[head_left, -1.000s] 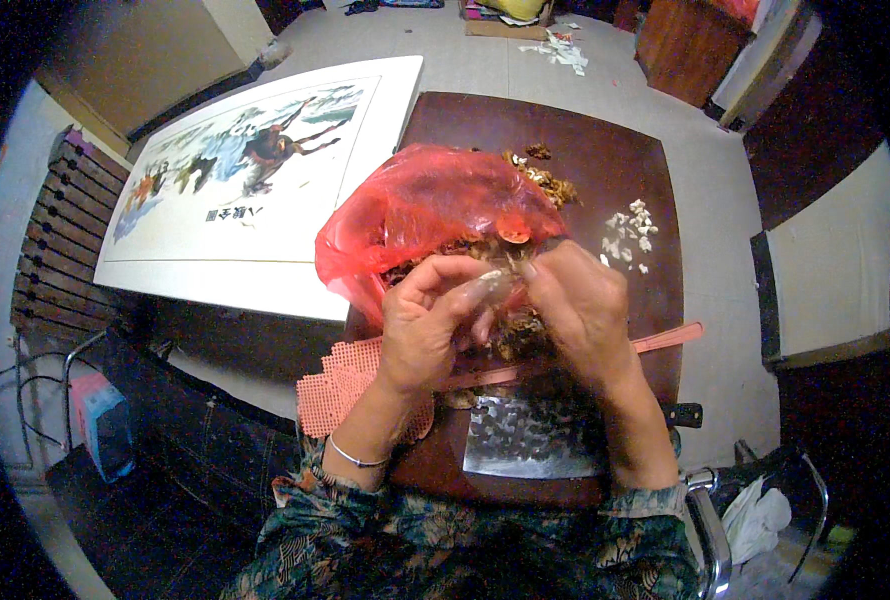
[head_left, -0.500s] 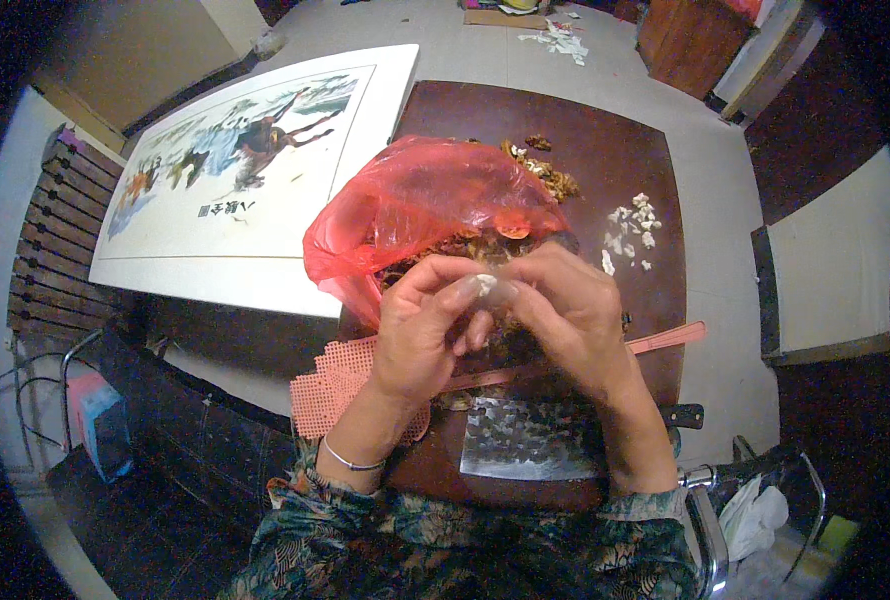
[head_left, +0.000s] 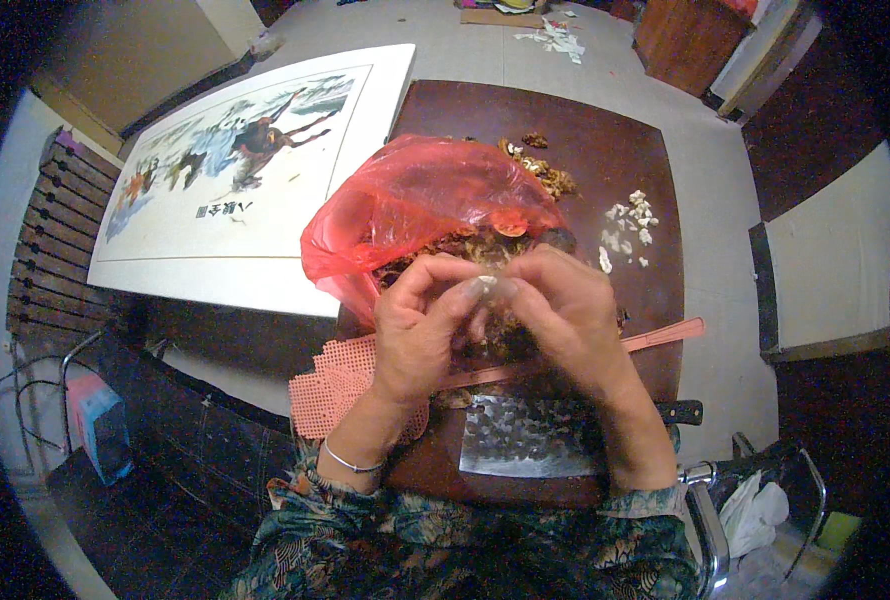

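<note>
My left hand (head_left: 420,325) and my right hand (head_left: 565,310) meet above the brown table, fingertips pinched together. Between them shows a small whitish piece (head_left: 487,281), its kind too small to make out. Both hands are closed on it. Just beyond lies a crumpled red plastic bag (head_left: 425,190), its mouth toward me, with dark brown, dried-looking bits (head_left: 450,245) in it. A pile of brown scraps (head_left: 545,175) sits behind the bag. Several small white pieces (head_left: 627,228) are scattered to the right.
Under my wrists lie a pink fly swatter (head_left: 335,385) with a long handle and a cleaver (head_left: 525,435) with a black handle. A white board with a horse painting (head_left: 235,170) overlaps the left side. A chair (head_left: 710,540) stands at lower right.
The hands stay nearly in place, still pinching the whitish piece, which shows less between the fingertips. The whole view has shifted very slightly.
</note>
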